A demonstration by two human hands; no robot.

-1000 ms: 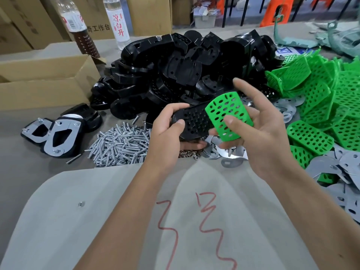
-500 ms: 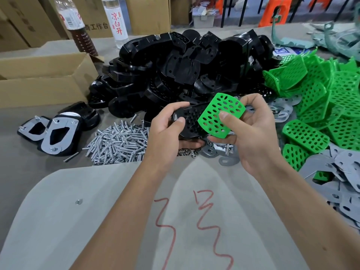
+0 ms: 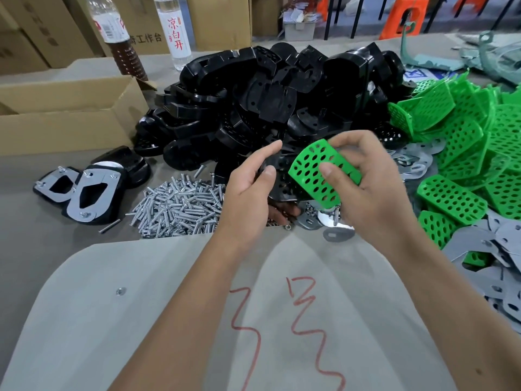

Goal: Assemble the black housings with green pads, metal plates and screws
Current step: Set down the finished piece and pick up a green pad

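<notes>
Green pad over black housing, held above the counter

Green pad (image 3: 321, 172) sits pinched in the right hand (image 3: 366, 190), thumb on its perforated face and curled fingers (image 3: 348, 143) behind its far edge. It tilts over the black housing (image 3: 279, 183), which the left hand (image 3: 249, 193) grips from below, forefinger stretched out. Under both hands the grey counter (image 3: 33, 244) carries a heap of screws (image 3: 177, 210), with metal plates (image 3: 335, 232) just beside.

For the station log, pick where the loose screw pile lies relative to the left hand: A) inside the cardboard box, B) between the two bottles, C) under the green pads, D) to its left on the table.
D: the screw pile lies on the grey table, left of the left hand.
</notes>
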